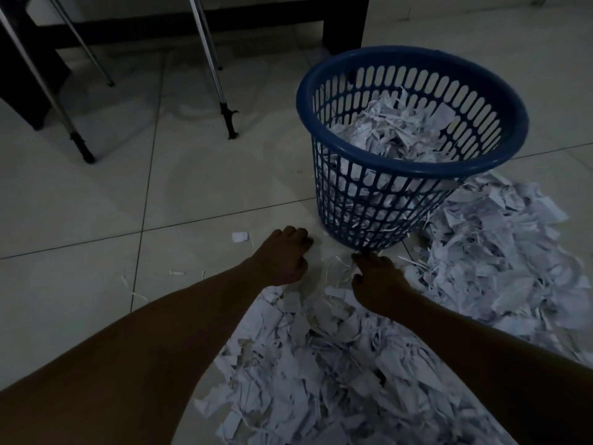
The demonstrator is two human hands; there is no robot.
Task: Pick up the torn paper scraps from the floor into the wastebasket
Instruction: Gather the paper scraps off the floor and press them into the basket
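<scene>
A blue slotted plastic wastebasket stands on the tiled floor, partly filled with torn white paper scraps. A large heap of scraps lies on the floor between my forearms, and it spreads to the right of the basket. My left hand is down on the floor left of the basket's base, fingers curled under; its palm is hidden. My right hand rests at the basket's foot, its fingers spread over thin paper strips.
A single scrap and a few slivers lie left of my left hand. Metal tripod-like legs and dark furniture stand at the back. The light is dim.
</scene>
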